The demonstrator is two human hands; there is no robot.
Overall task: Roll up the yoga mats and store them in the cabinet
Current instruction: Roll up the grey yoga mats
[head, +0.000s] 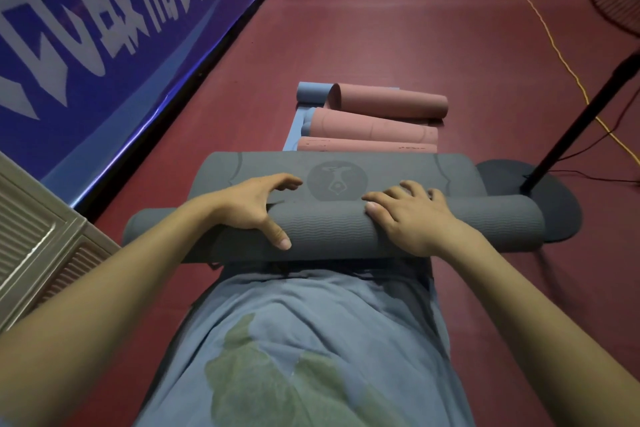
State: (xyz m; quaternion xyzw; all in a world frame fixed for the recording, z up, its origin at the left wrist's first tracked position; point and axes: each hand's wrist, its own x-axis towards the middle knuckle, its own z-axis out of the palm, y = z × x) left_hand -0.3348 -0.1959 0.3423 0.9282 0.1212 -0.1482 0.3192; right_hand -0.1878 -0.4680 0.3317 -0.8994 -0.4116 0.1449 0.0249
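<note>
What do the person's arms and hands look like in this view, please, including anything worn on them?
Both forearms are bare up to the picture's edge, with no sleeves in view. The left hand and right hand wear no gloves, and no rings, watch or wristband show. The fingers have short, unpainted nails.

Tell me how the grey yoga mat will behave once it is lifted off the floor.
The grey yoga mat bends easily, so it would probably sag at the ends. Its loose flap is not yet rolled in, so it may unroll unless the left hand and right hand grip it. Its ribbed surface likely resists slipping.
</note>
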